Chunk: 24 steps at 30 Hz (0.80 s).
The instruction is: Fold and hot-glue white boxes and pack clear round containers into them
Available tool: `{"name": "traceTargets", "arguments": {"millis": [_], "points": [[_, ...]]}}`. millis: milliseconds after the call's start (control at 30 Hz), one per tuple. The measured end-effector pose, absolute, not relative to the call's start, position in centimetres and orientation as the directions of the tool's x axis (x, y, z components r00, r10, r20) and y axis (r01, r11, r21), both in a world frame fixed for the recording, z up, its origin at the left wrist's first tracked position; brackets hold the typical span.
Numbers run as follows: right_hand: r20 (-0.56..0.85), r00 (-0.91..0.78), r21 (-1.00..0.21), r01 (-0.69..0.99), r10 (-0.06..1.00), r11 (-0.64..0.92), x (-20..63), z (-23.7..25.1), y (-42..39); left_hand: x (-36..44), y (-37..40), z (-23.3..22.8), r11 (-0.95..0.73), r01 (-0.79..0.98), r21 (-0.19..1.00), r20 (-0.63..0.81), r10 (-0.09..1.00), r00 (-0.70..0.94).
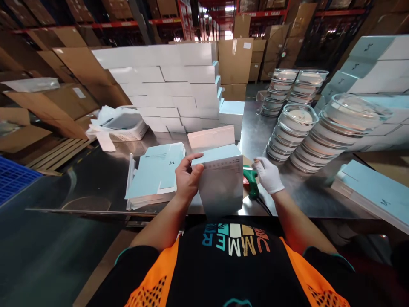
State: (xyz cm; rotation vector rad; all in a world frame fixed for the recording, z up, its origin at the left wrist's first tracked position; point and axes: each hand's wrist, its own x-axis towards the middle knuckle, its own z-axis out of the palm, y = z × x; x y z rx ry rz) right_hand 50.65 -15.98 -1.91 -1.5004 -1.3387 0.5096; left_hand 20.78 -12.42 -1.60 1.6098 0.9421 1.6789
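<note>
My bare left hand (188, 177) grips the left edge of a white and pale blue carton (220, 181) that stands upright on the steel table (96, 179), its top flap (211, 137) raised. My right hand (269, 174), in a white glove, touches the carton's right edge. A green tool (251, 181) with a black cable lies on the table just behind that hand. To the left of the carton sits a pile of flat pale blue carton blanks (156, 172).
A wall of stacked white boxes (169, 85) stands at the back of the table. Leaning stacks of glass bowls (319, 132) fill the right side. More flat blanks (373, 192) lie at the right edge. A white basket (123, 125) sits back left; a blue crate (12, 179) is at the far left.
</note>
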Motion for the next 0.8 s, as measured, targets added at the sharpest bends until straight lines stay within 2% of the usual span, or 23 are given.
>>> {"name": "traceTargets", "arguments": {"millis": [100, 200, 267, 400, 567, 800], "points": [[0.39, 0.153, -0.905, 0.244, 0.908, 0.348, 47.6, 0.7, -16.1, 21.8, -12.7, -1.3, -0.534, -0.021, 0.845, 0.535, 0.845, 0.011], [0.402, 0.064, -0.912, 0.12, 0.913, 0.393, 45.5, 2.1, -15.8, 22.5, -12.7, -1.1, -0.564, -0.042, 0.825, 0.565, 0.822, 0.064], [0.402, 0.023, -0.909, 0.126, 0.915, 0.396, 45.5, 2.1, -15.8, 22.7, -12.5, -1.3, -0.593, -0.038, 0.805, 0.594, 0.802, 0.063], [0.518, -0.127, -0.825, 0.187, 0.846, 0.534, 47.2, 1.2, -16.3, 22.5, -11.8, -1.7, -0.643, -0.059, 0.763, 0.644, 0.765, -0.013], [0.586, -0.217, -0.731, 0.274, 0.781, 0.625, 47.5, 2.0, -17.6, 21.9, -11.5, -1.1, -0.751, -0.018, 0.66, 0.74, 0.645, 0.19], [0.649, -0.268, -0.657, 0.274, 0.712, 0.702, 47.7, 1.6, -16.8, 20.4, -10.7, 0.1, -0.81, -0.02, 0.586, 0.782, 0.559, 0.277]]}}
